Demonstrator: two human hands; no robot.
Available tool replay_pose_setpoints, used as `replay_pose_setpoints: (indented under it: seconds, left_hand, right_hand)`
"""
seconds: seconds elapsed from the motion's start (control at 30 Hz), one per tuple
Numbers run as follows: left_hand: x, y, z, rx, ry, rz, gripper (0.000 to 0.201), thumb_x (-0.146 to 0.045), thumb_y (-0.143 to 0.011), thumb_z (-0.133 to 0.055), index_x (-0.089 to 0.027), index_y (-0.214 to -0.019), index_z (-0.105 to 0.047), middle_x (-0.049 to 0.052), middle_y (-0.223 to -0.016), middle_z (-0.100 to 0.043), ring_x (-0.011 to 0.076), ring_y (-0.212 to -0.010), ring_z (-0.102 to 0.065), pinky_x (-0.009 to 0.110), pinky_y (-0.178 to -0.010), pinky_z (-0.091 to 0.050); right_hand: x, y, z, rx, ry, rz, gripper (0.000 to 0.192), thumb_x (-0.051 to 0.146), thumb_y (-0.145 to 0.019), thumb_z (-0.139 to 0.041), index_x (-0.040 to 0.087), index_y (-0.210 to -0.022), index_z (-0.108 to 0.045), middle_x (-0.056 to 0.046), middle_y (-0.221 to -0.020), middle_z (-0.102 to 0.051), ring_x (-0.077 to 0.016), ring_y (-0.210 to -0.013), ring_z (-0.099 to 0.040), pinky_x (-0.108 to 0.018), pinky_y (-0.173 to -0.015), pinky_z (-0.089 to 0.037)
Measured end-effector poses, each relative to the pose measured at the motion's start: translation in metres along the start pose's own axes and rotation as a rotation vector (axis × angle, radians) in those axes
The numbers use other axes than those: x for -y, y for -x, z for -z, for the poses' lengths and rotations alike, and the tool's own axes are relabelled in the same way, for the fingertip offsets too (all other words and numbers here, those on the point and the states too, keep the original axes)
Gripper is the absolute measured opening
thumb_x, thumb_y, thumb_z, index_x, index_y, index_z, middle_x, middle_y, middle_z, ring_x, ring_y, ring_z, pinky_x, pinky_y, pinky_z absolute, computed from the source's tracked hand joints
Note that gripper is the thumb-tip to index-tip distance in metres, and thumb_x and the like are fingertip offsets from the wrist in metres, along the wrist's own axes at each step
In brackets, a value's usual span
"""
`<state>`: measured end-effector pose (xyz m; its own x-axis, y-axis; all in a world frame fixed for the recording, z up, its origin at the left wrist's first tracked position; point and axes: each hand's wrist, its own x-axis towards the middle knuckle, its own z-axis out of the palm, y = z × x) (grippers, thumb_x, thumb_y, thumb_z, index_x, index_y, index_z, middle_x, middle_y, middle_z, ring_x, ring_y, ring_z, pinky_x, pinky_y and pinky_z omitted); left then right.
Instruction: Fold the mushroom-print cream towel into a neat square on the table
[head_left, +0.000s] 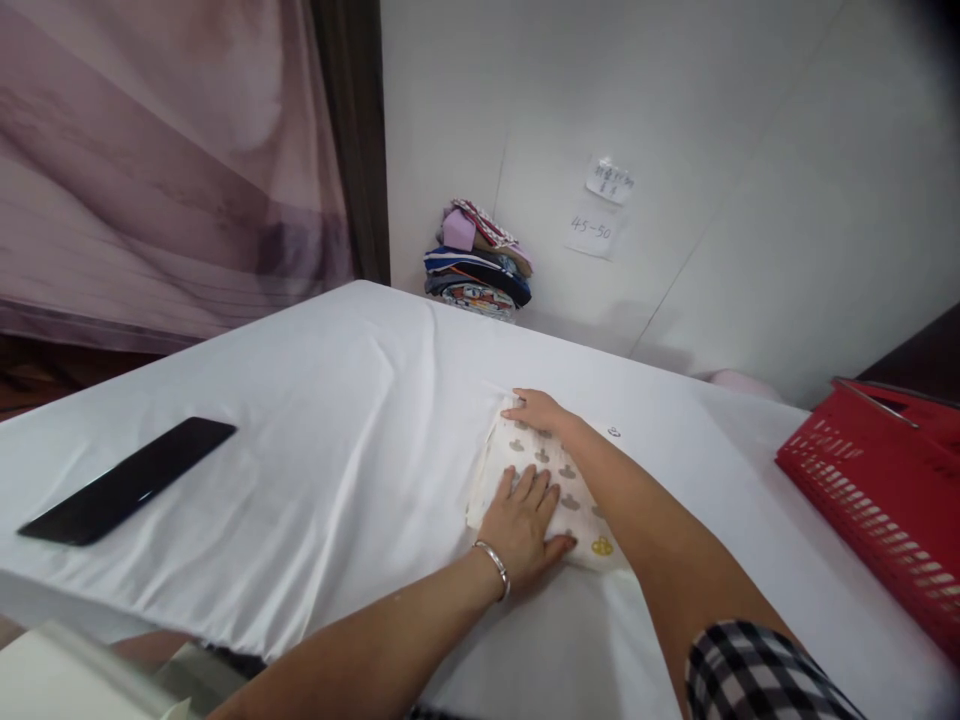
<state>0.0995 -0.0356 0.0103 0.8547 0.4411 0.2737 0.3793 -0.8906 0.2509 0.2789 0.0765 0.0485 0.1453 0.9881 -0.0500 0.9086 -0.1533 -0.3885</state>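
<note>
A folded white cloth with grey mushroom-like prints and a yellow motif near its right edge lies on the white-covered table. My left hand, with a silver bangle at the wrist, rests flat on the near part of the cloth, fingers spread. At the cloth's far left corner is my right hand, its thumb and fingers closed around the edge there. My right forearm passes over the cloth's right side and hides part of it.
To the right stands a red plastic basket. A black flat panel lies on the left of the wrinkled white table cover. Folded clothes are stacked by the wall behind. Handwritten paper notes hang above; a pinkish curtain hangs at left.
</note>
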Motion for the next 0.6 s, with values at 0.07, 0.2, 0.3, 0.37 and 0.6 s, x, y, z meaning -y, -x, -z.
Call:
replay_pose_setpoints:
  seconds: [0.07,0.2,0.3,0.37,0.6]
  left_hand:
    - [0.0,0.0,0.001,0.0,0.008,0.002,0.065,-0.061,-0.085,-0.023,-0.019,-0.131,-0.042,0.008,-0.14,-0.038,0.028,-0.132,-0.024,0.051,-0.109,-0.012]
    - [0.0,0.001,-0.001,0.001,0.014,0.0,0.065,-0.06,-0.085,-0.023,-0.019,-0.132,-0.041,0.008,-0.14,-0.037,0.0281,-0.133,-0.023,0.052,-0.109,-0.012]
    - [0.0,0.0,-0.003,0.004,0.017,0.006,0.065,-0.06,-0.085,-0.023,-0.019,-0.133,-0.04,0.008,-0.14,-0.036,0.0285,-0.133,-0.022,0.052,-0.109,-0.01]
    - [-0.001,-0.001,-0.004,0.006,0.016,0.008,0.065,-0.059,-0.085,-0.024,-0.019,-0.133,-0.04,0.008,-0.141,-0.036,0.0282,-0.133,-0.021,0.052,-0.109,-0.009]
    - [-0.003,-0.001,-0.006,0.006,0.02,0.016,0.065,-0.059,-0.085,-0.025,-0.018,-0.133,-0.039,0.009,-0.142,-0.035,0.0286,-0.134,-0.019,0.052,-0.11,-0.009]
  right_hand:
    - [0.001,-0.008,0.006,0.074,-0.022,0.014,0.058,0.047,-0.069,-0.063,0.016,-0.118,-0.056,-0.009,-0.122,-0.056,-0.0248,-0.107,-0.053,-0.028,-0.086,-0.039]
    - [0.0,-0.014,0.003,0.132,-0.092,0.023,0.035,0.043,-0.071,-0.061,0.015,-0.092,-0.065,-0.005,-0.092,-0.066,-0.0201,-0.083,-0.059,-0.025,-0.068,-0.041]
    - [-0.005,-0.015,-0.01,-0.025,-0.099,0.008,0.03,0.041,-0.071,-0.061,0.017,-0.089,-0.063,-0.002,-0.085,-0.065,-0.0168,-0.077,-0.057,-0.023,-0.064,-0.039]
    - [-0.008,-0.016,-0.018,-0.124,-0.101,-0.028,0.028,0.042,-0.072,-0.058,0.019,-0.088,-0.061,0.0,-0.084,-0.064,-0.0158,-0.076,-0.056,-0.023,-0.064,-0.038]
    - [-0.01,-0.021,-0.025,-0.123,-0.046,-0.065,0.027,0.045,-0.077,-0.053,0.021,-0.088,-0.058,-0.001,-0.088,-0.064,-0.0162,-0.078,-0.056,-0.022,-0.062,-0.036]
